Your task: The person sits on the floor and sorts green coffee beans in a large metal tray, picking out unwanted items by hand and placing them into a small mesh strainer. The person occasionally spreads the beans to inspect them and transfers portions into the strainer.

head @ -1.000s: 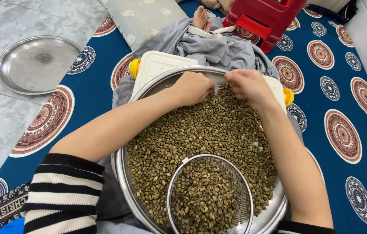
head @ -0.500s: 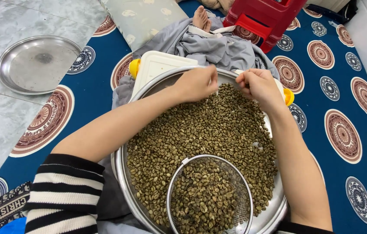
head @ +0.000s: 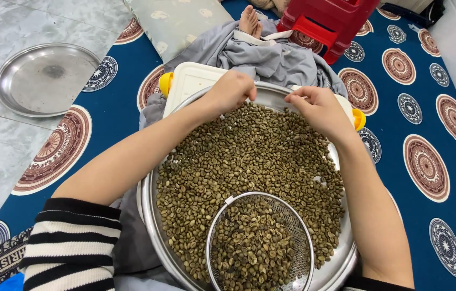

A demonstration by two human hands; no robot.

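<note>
— Where the far rim of the big steel tray (head: 150,215) meets the heap, what is the left hand (head: 232,90) doing?

— It is curled into a loose fist, knuckles up, resting on the far edge of the green coffee beans (head: 239,161). Whether it holds any beans inside cannot be told.

— And further right?

— The right hand (head: 319,110) sits just beside it, a small gap between the two. Its fingers are drawn together, tips pinched at the tray's far rim, heel of the palm down on the beans. What the tips hold is too small to make out.

— Where do the beans lie?

— Spread across most of the tray, with a round wire-mesh sieve (head: 260,245) at the near side, itself part-filled with beans.

— What surrounds them?

— At far left an empty steel plate (head: 45,78) lies on the grey floor. A blue patterned mat (head: 427,124) lies under the tray. Behind the tray are a white plastic box with yellow clips (head: 190,81), grey cloth (head: 271,54) and a red plastic stool (head: 327,21).

— The arms?

— Both reach forward over the tray, converging at the far rim; the left forearm comes out of a black-and-white striped sleeve (head: 72,242).
</note>
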